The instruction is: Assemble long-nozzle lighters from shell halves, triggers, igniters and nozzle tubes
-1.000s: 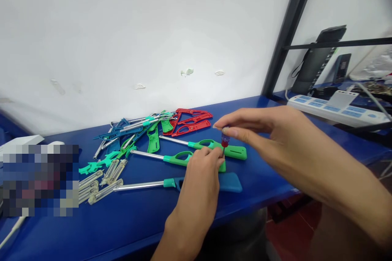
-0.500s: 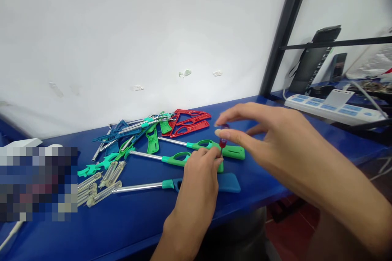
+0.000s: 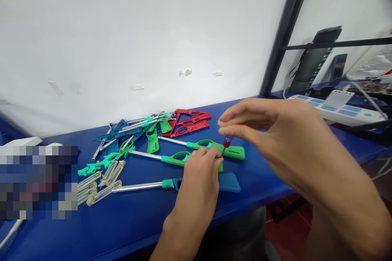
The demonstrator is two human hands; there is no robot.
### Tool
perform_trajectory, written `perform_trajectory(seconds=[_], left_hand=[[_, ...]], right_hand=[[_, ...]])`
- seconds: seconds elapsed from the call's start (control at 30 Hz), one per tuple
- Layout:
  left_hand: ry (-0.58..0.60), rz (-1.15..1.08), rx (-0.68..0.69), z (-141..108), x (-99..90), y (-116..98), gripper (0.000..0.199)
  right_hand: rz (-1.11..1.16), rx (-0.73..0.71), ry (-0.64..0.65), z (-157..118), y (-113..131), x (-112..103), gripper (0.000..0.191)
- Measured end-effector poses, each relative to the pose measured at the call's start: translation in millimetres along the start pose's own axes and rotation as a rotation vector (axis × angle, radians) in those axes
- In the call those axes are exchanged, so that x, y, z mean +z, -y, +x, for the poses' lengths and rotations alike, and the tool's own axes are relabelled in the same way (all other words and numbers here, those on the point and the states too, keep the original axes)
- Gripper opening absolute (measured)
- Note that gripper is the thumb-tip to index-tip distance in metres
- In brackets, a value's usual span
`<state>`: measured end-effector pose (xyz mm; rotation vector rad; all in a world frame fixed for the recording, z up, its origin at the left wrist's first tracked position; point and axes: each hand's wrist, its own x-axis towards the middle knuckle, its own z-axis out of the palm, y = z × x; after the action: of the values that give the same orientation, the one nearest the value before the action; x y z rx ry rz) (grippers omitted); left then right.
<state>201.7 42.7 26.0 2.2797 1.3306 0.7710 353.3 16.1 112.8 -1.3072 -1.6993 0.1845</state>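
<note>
My right hand (image 3: 260,124) pinches the top of a small screwdriver (image 3: 227,142) with a red and purple handle. Its shaft points down at the fingertips of my left hand (image 3: 203,167). My left hand is closed on the handle of a green lighter (image 3: 177,159) and presses it to the table. Behind it lies another green lighter (image 3: 234,152); in front lies a blue lighter (image 3: 228,182), partly under my left wrist. All three have metal tubes pointing left. Where the screwdriver's tip meets the lighter is hidden by my fingers.
Blue, green and red casing parts (image 3: 191,123) with metal tubes lie piled against the wall. Clear tanks (image 3: 105,191) and teal pieces (image 3: 92,169) lie at the left on the blue table (image 3: 137,220). A white power strip (image 3: 346,110) stands at the right, behind a black frame post (image 3: 281,32).
My right hand's fingers have closed together on the screwdriver's top, and the screwdriver now leans a little to the right. My left hand has hardly moved.
</note>
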Motion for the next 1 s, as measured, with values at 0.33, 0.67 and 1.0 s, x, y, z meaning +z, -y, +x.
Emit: perform_trajectory(seconds=[0.33,0.67,1.0], left_hand=[[-0.005,-0.006,0.038,2,0.7,2,0.022],[-0.032,-0.037,0.025,1,2.3,3,0.023],[-0.051,-0.009,0.064,0,4.5,5,0.021]], right_hand=[[-0.154,-0.051,-0.052,-1,4,5,0.012],[-0.028,-0.044,0.113,-1,-5,2,0.024],[-0.146,0.030,0.024,2,4,9,0.018]])
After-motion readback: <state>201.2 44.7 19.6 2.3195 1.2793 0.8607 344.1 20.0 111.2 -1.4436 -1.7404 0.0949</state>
